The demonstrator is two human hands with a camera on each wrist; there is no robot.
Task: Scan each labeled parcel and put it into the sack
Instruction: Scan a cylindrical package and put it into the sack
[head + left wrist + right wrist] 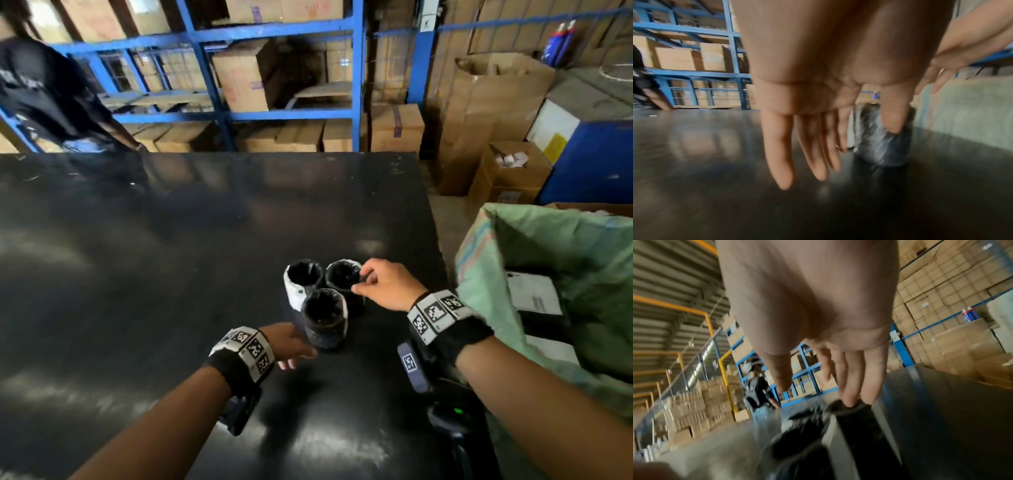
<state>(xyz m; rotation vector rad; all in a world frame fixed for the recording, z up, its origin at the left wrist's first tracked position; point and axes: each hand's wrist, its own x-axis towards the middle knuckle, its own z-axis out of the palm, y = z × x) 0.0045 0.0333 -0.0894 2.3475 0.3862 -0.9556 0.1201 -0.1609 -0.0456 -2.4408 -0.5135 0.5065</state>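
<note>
Three upright cylindrical parcels wrapped in dark plastic stand bunched together, touching, on the black tabletop (171, 274), toward its right edge: a rear left parcel (303, 279) with a white label down its side, a rear right parcel (344, 277), and a front parcel (325, 318) nearest the person. The right hand (383, 282) reaches over from the right, and its thumb and forefinger are curled at the rim of the rear right parcel, seemingly pinching the rim, though the blurred right wrist view only shows the fingers (851, 386) pointing down onto dark wrapping. The left hand (291, 342) sits low beside the front parcel, on its left; in the left wrist view its fingers (777, 146) hang straight and slightly spread above the tabletop, holding nothing, while the thumb (894, 110) lies in front of the wrapped parcel. I cannot tell whether the thumb touches it. A handheld scanner (445, 414) with a small green light lies at the near right of the tabletop, partly hidden under the right forearm. Just off the right edge stands an open green woven sack (548, 246), with a dark parcel carrying a white label (534, 291) visible inside. Blue shelving (356, 85) stacked with cardboard boxes (246, 75) fills the background, and another person in dark clothes (41, 89) stands at the far left.
</note>
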